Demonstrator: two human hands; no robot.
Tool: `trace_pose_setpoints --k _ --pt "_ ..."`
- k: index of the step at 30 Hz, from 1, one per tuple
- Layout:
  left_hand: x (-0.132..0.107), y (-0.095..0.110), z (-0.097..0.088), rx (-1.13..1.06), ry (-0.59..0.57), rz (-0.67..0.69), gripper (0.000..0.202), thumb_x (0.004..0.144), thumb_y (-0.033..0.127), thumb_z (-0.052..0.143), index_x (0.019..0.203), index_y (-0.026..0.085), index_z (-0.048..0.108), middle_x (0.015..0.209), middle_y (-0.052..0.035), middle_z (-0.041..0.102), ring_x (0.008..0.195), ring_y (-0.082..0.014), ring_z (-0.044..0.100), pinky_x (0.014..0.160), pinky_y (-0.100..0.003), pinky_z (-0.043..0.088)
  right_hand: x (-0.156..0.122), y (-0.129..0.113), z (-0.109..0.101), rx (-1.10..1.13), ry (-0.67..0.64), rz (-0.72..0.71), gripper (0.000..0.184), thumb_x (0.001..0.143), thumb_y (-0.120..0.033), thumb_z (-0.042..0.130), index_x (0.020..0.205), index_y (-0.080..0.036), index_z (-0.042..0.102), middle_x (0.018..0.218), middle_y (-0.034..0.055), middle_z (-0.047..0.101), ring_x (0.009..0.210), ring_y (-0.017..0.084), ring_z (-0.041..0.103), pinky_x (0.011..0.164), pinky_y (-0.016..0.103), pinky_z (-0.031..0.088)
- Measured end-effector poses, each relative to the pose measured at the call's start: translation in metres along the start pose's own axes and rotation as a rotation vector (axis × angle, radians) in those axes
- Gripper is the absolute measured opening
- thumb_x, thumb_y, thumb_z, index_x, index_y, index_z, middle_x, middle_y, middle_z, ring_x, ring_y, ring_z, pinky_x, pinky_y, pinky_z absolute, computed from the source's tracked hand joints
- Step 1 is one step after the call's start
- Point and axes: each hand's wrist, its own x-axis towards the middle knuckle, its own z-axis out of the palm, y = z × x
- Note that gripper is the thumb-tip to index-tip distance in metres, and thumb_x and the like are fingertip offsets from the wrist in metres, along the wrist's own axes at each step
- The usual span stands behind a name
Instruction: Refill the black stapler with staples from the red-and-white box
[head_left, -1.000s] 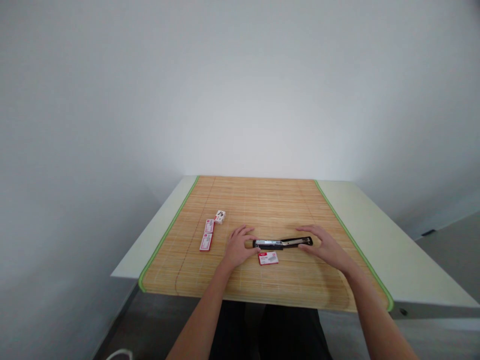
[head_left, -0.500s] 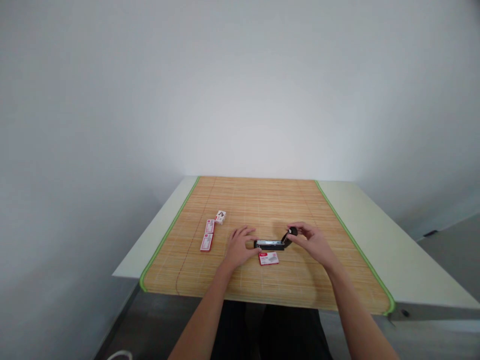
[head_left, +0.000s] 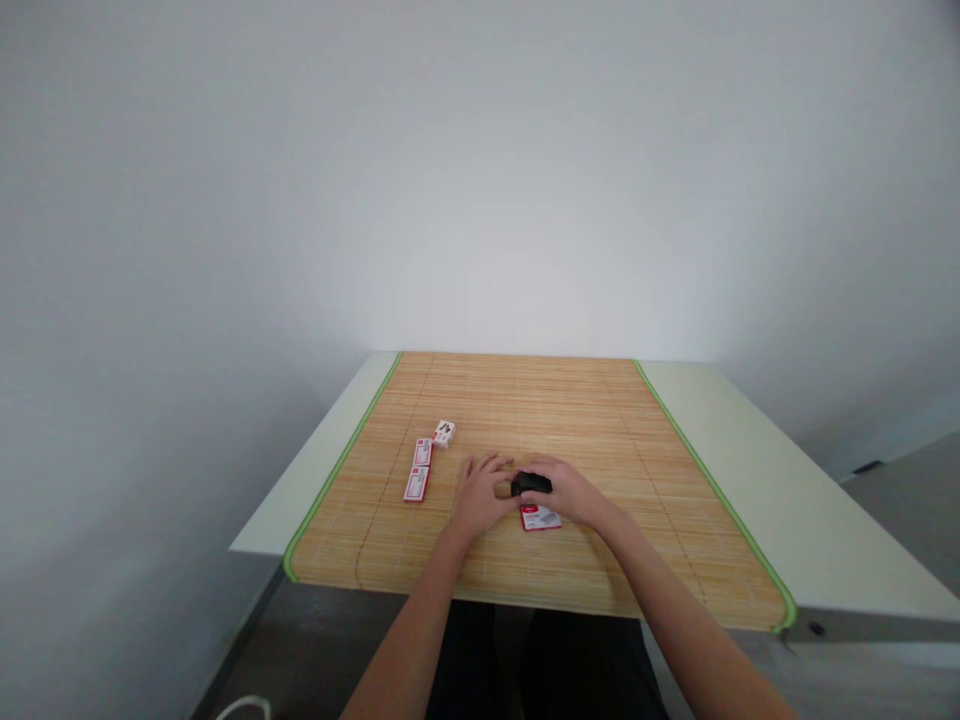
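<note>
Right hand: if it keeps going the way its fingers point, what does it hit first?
The right hand lies over the black stapler, fingers pointing left. Straight on, it would likely meet the left hand first, whose fingertips sit at the stapler's left end. Depth is unclear.

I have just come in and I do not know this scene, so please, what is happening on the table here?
A person sits at a table covered by a bamboo mat. Both hands meet on a black stapler: the left hand at its left end, the right hand lying over it. A small red and white box lies just in front. More small boxes lie to the left, untouched.
</note>
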Motion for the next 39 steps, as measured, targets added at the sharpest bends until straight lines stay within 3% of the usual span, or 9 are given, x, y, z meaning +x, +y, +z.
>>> trace_pose_setpoints --k 6,10,13,17,20,23,28,34,39 --pt "-0.002 0.001 0.001 -0.041 0.042 0.002 0.035 0.079 0.048 0.082 0.110 0.034 0.075 0.161 0.0010 0.044 0.148 -0.0272 0.038 0.128 -0.053 0.011 -0.042 0.020 -0.020 0.135 0.066 0.167 0.040 0.092 -0.040 0.066 0.129 -0.026 0.072 0.128 0.0076 0.073 0.119 0.030 0.067 0.110 0.051 0.048" --pt "-0.004 0.003 0.002 -0.055 0.061 0.007 0.041 0.081 0.046 0.081 0.120 0.035 0.072 0.165 0.0012 0.036 0.150 -0.0276 0.036 0.128 -0.051 0.016 -0.059 0.030 -0.018 0.169 0.155 0.207 0.039 0.092 -0.045 0.064 0.126 -0.027 0.072 0.127 0.0074 0.073 0.115 0.029 0.068 0.101 0.046 0.055" --pt "-0.003 0.003 0.002 -0.060 0.087 0.000 0.050 0.083 0.042 0.079 0.132 0.036 0.065 0.164 -0.0005 0.038 0.149 -0.0273 0.036 0.127 -0.050 0.021 -0.067 0.033 -0.007 0.068 0.292 0.284 0.037 0.089 -0.048 0.066 0.115 -0.023 0.073 0.110 0.0084 0.076 0.098 0.026 0.070 0.086 0.041 0.057" --pt "-0.005 0.007 -0.001 -0.075 0.121 -0.015 0.039 0.091 0.032 0.069 0.129 0.031 0.066 0.157 -0.0037 0.047 0.145 -0.0257 0.041 0.124 -0.048 0.028 -0.078 0.032 0.009 -0.050 0.455 0.412 0.034 0.086 -0.052 0.066 0.100 -0.021 0.069 0.084 0.0052 0.071 0.073 0.022 0.063 0.067 0.035 0.051" --pt "-0.013 0.019 -0.005 -0.105 0.095 0.021 0.036 0.094 0.028 0.061 0.130 0.031 0.065 0.147 -0.0041 0.055 0.140 -0.0246 0.046 0.121 -0.045 0.033 -0.084 0.029 0.020 -0.017 0.502 0.447 0.037 0.088 -0.054 0.064 0.106 -0.022 0.067 0.079 0.0036 0.068 0.068 0.021 0.059 0.063 0.033 0.048" --pt "-0.026 0.038 -0.005 -0.117 0.011 0.100 0.053 0.092 0.034 0.065 0.144 0.035 0.055 0.143 -0.0040 0.057 0.135 -0.0266 0.049 0.118 -0.045 0.036 -0.086 0.027 0.027 0.032 0.539 0.459 0.046 0.088 -0.056 0.064 0.118 -0.022 0.065 0.077 0.0014 0.065 0.066 0.020 0.058 0.063 0.033 0.048" --pt "-0.038 0.055 0.008 -0.033 -0.022 0.104 0.060 0.087 0.037 0.069 0.145 0.036 0.053 0.133 -0.0045 0.064 0.123 -0.0299 0.056 0.108 -0.046 0.040 -0.084 0.028 0.033 0.062 0.578 0.449 0.056 0.087 -0.058 0.064 0.130 -0.022 0.063 0.077 0.0003 0.062 0.065 0.020 0.057 0.062 0.033 0.048" --pt "-0.036 0.045 0.019 0.051 0.167 -0.119 0.045 0.088 0.044 0.068 0.130 0.029 0.060 0.122 -0.0090 0.068 0.118 -0.0328 0.059 0.104 -0.048 0.040 -0.085 0.025 0.036 0.030 0.578 0.457 0.060 0.089 -0.059 0.061 0.136 -0.022 0.062 0.070 -0.0019 0.058 0.062 0.020 0.055 0.062 0.033 0.046" --pt "-0.040 0.027 -0.001 -0.047 0.052 -0.051 0.083 0.071 0.053 0.084 0.143 0.028 0.051 0.127 -0.0087 0.067 0.115 -0.0325 0.061 0.103 -0.046 0.043 -0.086 0.021 0.035 0.027 0.555 0.470 0.063 0.089 -0.058 0.061 0.140 -0.021 0.061 0.066 -0.0026 0.056 0.061 0.020 0.055 0.061 0.032 0.044"
